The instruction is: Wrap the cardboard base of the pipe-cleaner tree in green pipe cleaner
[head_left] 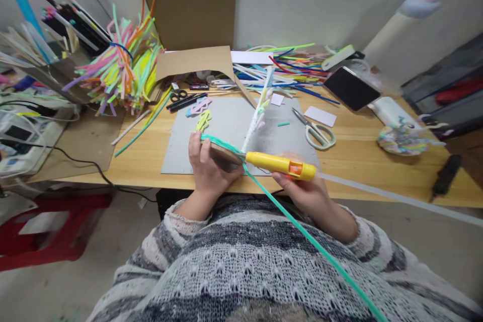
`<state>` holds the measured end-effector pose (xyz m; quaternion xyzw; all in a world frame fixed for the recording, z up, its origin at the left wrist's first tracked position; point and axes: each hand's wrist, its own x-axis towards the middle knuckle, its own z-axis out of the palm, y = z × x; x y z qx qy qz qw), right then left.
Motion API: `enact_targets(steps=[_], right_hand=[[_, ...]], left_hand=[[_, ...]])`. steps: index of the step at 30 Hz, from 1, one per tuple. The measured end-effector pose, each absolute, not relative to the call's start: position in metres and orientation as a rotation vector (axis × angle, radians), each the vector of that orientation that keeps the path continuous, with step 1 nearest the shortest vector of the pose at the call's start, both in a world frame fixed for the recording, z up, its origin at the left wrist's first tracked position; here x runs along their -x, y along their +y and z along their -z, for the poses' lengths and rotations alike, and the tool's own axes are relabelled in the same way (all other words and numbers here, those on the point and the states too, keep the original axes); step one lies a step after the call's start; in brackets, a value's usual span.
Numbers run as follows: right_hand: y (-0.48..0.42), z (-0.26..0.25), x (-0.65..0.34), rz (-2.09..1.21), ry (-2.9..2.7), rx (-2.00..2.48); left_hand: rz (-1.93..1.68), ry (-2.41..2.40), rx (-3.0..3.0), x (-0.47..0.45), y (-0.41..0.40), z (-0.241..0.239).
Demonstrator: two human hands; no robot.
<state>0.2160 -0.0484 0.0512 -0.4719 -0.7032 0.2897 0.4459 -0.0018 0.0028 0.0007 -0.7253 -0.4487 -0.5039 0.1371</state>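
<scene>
My left hand [211, 166] grips a cardboard base [225, 156] whose upper side is covered in green pipe cleaner. From its right end a long green pipe cleaner [298, 224] trails down across my sweater. A white wrapped stem [258, 113] with small pastel pieces rises by the base; how it joins is hidden. My right hand [302, 188] is closed around a yellow hot glue gun [279, 163], with a long glue stick [388, 194] out of its back. The gun's nozzle meets the base's right end, where the trailing pipe cleaner starts.
A grey mat [181, 153] lies beneath my hands. Scissors [319, 133], a phone [351, 89] and a white card [320, 116] are on the right. Bundled pastel pipe cleaners [128, 65] stand at left, with loose ones behind. A red stool [64, 234] is below left.
</scene>
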Motion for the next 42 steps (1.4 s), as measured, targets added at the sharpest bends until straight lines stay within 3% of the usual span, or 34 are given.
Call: enact_targets(steps=[42], right_hand=[[-0.051,-0.039,-0.220,-0.896,-1.612,1.393]], left_hand=[[1.490,-1.405,2.095,0.004,0.004,-0.002]])
